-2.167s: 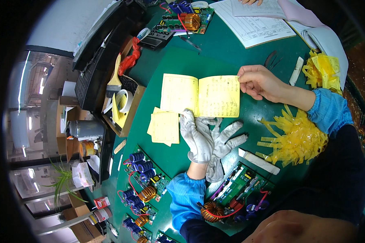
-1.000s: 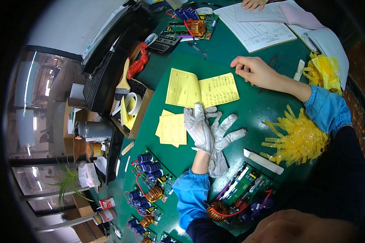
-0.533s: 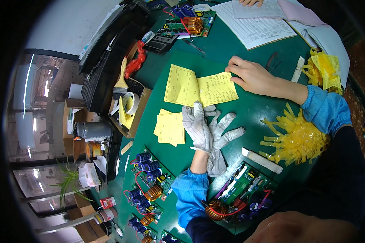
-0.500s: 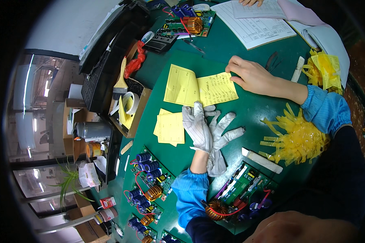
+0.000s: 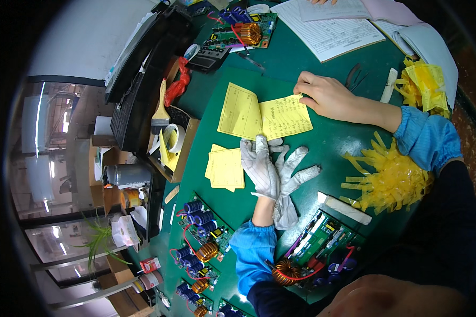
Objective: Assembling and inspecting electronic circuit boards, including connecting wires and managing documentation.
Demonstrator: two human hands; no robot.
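Note:
A yellow paper slip [image 5: 286, 117], folded down the middle, lies spread with handwriting on its right half and a printed form on its left. My right hand [image 5: 325, 98], bare, pinches its upper right corner between thumb and fingers. At the bottom of the fold, my left hand [image 5: 260, 168] in a whitish work glove grips the paper's edge with its fingertips; part of that grip is hidden. Just right of the left wrist lies an empty glove [image 5: 296, 177]. A small pile of yellow slips [image 5: 227, 168] rests left of my gloved hand.
Circuit boards with copper coils [image 5: 207, 251] line the lower left; another board [image 5: 317, 240] sits near my body. A heap of yellow strips [image 5: 388, 177] is below my right forearm. An open box [image 5: 182, 153] holds tape and a brush. Record sheets [image 5: 328, 37] lie at the far side, near another person's hand [image 5: 322, 1].
The whole scene has shifted slightly to the right in view. Both hands keep their hold on the yellow slip, with hardly any movement of their own.

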